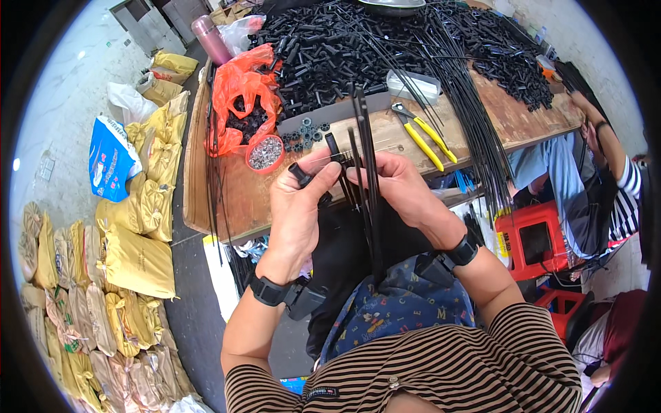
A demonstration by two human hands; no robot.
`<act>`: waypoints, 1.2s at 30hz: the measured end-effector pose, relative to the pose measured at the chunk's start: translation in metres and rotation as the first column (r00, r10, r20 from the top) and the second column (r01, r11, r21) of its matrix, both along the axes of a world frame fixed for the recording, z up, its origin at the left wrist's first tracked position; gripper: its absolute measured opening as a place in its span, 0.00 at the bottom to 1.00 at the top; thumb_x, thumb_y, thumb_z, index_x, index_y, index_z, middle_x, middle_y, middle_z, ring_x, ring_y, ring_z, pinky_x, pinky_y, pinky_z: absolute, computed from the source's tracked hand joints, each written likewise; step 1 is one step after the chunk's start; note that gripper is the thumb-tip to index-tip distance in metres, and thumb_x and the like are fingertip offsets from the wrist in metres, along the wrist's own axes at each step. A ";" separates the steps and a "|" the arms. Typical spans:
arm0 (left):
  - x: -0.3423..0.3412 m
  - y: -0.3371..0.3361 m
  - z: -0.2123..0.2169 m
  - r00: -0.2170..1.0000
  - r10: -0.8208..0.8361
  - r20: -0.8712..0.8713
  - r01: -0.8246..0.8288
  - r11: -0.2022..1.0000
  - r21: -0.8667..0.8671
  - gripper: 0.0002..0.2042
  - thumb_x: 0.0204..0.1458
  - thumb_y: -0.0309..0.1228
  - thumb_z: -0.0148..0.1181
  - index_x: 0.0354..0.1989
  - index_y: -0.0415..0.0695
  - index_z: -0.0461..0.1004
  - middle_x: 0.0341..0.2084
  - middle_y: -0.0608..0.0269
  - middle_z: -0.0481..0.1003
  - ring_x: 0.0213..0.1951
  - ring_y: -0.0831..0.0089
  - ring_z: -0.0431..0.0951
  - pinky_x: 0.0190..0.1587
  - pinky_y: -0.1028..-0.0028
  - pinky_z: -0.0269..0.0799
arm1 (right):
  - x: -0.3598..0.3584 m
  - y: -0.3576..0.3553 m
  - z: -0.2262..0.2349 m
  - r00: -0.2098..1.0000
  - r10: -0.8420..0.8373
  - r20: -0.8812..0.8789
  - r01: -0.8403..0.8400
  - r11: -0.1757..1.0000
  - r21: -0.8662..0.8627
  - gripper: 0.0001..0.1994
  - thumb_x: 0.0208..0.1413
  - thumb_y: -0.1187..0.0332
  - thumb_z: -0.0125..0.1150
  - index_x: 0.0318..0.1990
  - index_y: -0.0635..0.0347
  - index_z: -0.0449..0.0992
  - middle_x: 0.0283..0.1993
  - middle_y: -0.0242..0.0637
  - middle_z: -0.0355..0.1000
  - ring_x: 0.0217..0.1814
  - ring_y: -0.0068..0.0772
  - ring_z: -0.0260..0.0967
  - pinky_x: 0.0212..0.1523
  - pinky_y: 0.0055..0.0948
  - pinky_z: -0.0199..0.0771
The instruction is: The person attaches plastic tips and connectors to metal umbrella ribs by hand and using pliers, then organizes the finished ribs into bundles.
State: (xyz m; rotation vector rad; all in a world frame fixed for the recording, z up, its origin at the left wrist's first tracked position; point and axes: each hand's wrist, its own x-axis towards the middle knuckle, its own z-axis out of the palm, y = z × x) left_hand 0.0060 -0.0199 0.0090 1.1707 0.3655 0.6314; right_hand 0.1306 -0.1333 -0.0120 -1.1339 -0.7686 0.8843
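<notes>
My left hand (301,199) is closed on a black tubular plastic part (299,173), thumb pressed toward the fingers. My right hand (406,187) pinches beside a small bundle of thin black rods (370,199), which stand between my hands and run down toward my lap. Both sets of fingertips meet close together at the rods, where small black fittings show. A dark oval piece (332,144) sticks up there. Fine thread-like lines cross near the fingertips; what they belong to is too small to tell.
Black plastic parts (323,48) heap over the wooden table (248,206). Nearby are an orange bag (231,82), a red bowl of small metal pieces (266,153), dark rings (306,131), yellow-handled pliers (427,141) and long rods (475,131). A person sits at right beside a red stool (530,237).
</notes>
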 end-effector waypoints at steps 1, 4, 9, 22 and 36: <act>-0.001 0.001 0.001 1.000 -0.018 0.012 0.018 1.000 0.014 0.12 0.52 0.22 0.58 0.46 0.39 0.74 0.35 0.66 0.77 0.37 0.80 0.75 0.43 0.79 0.70 | 0.001 0.000 0.000 1.000 0.015 0.000 -0.015 1.000 0.008 0.09 0.58 0.68 0.59 0.42 0.63 0.76 0.35 0.26 0.75 0.36 0.12 0.68 0.36 0.16 0.69; -0.001 0.001 0.003 0.998 -0.047 0.040 0.048 0.998 -0.030 0.11 0.52 0.23 0.59 0.45 0.39 0.74 0.35 0.66 0.77 0.37 0.79 0.76 0.43 0.79 0.70 | 0.000 0.002 0.001 0.997 0.057 -0.045 -0.056 0.998 0.018 0.09 0.58 0.68 0.58 0.43 0.64 0.76 0.35 0.26 0.75 0.36 0.12 0.68 0.36 0.16 0.69; -0.006 0.002 -0.012 0.998 0.035 0.046 -0.033 0.999 -0.039 0.12 0.52 0.21 0.59 0.46 0.36 0.75 0.39 0.62 0.78 0.42 0.79 0.75 0.47 0.77 0.69 | -0.011 0.001 0.002 0.999 0.023 -0.044 -0.023 1.000 -0.001 0.09 0.59 0.69 0.57 0.42 0.65 0.76 0.36 0.27 0.75 0.35 0.13 0.69 0.36 0.17 0.70; -0.008 0.034 -0.017 0.966 -0.258 0.031 0.259 0.948 -0.185 0.11 0.51 0.21 0.60 0.44 0.39 0.75 0.35 0.64 0.78 0.36 0.77 0.77 0.36 0.73 0.74 | 0.003 0.004 -0.014 0.894 0.296 -0.336 -0.297 0.953 0.049 0.13 0.59 0.66 0.57 0.48 0.62 0.74 0.40 0.30 0.75 0.41 0.21 0.72 0.45 0.25 0.74; 0.008 0.059 0.018 0.944 -0.329 -0.017 0.326 0.942 -0.082 0.20 0.54 0.28 0.59 0.54 0.35 0.66 0.51 0.51 0.71 0.54 0.60 0.71 0.58 0.63 0.67 | -0.003 -0.015 -0.013 0.829 0.283 -0.483 -0.283 0.956 0.073 0.12 0.61 0.64 0.53 0.46 0.61 0.70 0.37 0.34 0.71 0.36 0.25 0.71 0.38 0.31 0.78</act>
